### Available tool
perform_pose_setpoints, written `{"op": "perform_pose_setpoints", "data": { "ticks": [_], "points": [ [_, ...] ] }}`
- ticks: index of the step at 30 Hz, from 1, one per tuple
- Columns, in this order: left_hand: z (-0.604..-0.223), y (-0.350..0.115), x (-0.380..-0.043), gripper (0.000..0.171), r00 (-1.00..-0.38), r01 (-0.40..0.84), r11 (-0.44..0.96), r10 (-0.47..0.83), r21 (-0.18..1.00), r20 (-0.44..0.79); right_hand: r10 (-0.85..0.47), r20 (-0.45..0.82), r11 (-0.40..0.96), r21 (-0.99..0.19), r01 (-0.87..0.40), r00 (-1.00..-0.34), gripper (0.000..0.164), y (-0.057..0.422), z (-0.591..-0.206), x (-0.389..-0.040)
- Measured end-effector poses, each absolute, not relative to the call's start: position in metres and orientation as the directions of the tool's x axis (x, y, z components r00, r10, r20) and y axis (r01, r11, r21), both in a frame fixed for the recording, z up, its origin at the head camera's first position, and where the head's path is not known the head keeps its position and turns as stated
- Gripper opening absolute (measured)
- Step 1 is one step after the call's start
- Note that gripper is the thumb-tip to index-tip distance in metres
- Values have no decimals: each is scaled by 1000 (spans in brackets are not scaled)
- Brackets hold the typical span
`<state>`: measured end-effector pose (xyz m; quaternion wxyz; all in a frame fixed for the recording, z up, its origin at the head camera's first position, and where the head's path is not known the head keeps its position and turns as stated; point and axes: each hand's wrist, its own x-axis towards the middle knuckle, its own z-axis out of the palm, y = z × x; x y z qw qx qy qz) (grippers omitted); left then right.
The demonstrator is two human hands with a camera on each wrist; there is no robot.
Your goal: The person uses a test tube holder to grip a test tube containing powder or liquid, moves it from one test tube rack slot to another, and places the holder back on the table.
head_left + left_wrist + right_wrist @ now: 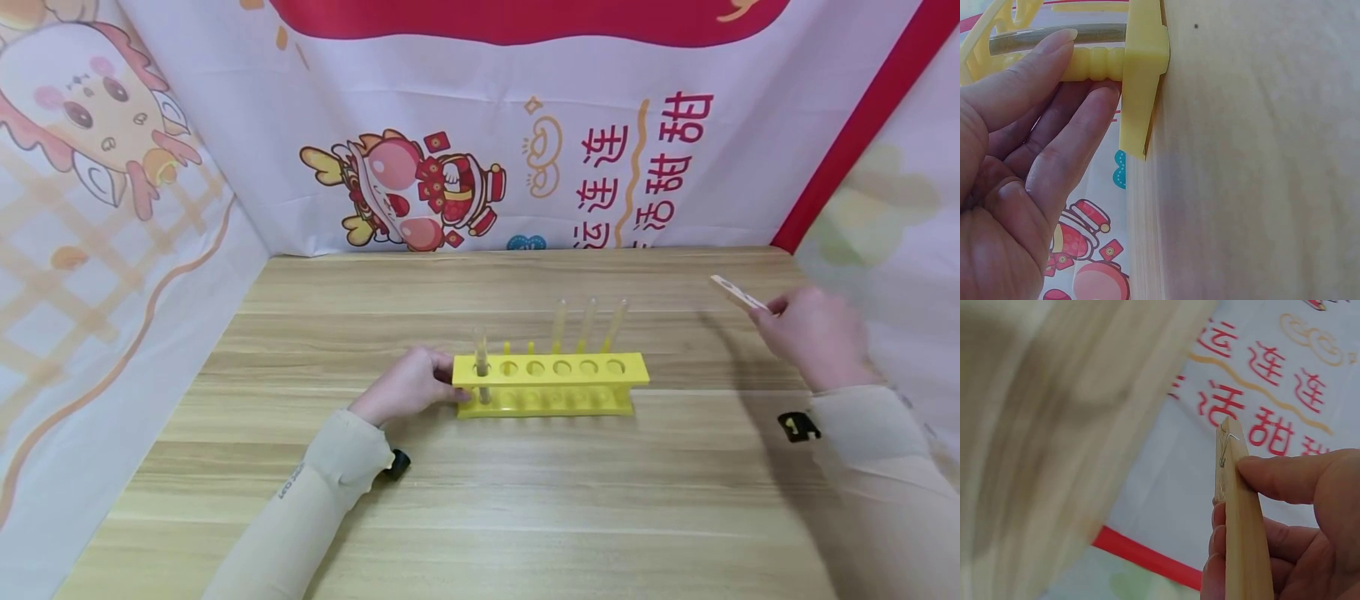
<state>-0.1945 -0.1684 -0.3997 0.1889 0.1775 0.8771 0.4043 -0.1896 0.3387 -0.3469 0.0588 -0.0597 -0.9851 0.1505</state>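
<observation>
A yellow test tube rack (551, 382) stands mid-table. One glass tube (481, 358) sits in its leftmost front hole, and three more tubes (587, 321) stand along the back row at the right. My left hand (408, 385) grips the rack's left end. In the left wrist view, the thumb and fingers (1054, 81) close on the ribbed end post (1100, 64) beside the tube (1094, 34). My right hand (813, 337) is raised at the far right, away from the rack, and pinches a wooden clamp (737, 293). The right wrist view shows the thumb (1297, 478) on this clamp (1241, 519).
The wooden table (525, 500) is enclosed by a printed cloth backdrop (450, 167) behind and on both sides. Small black camera mounts sit at my left wrist (397, 464) and right wrist (797, 426).
</observation>
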Motion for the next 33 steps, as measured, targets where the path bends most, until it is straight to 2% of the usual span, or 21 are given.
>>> {"op": "perform_pose_setpoints", "data": {
  "ticks": [13,16,17,20,23,30,33],
  "points": [
    [-400,-169,-195,23,-867,137,602,457,787,-199,131,-40,957,-256,137,-991,42,344,-373,-200],
    [-400,-169,-194,24,-867,137,603,457,786,-199,146,-71,956,-248,159,-987,55,339,-376,-204],
    [-399,-169,-194,24,-867,136,603,457,786,-200,148,-84,956,-244,164,-985,55,337,-377,-205],
    [-399,-169,-194,24,-867,140,605,457,784,-198,146,-119,954,-245,171,-982,51,330,-378,-209],
    [-400,-169,-194,24,-866,145,605,460,783,-195,120,-147,956,-251,154,-982,35,326,-379,-212],
    [-400,-168,-195,24,-863,152,602,467,784,-191,51,-209,963,-250,103,-977,35,322,-383,-222],
    [-400,-169,-195,24,-863,150,598,468,787,-191,62,-265,959,-252,131,-962,37,320,-385,-228]
  ]
}}
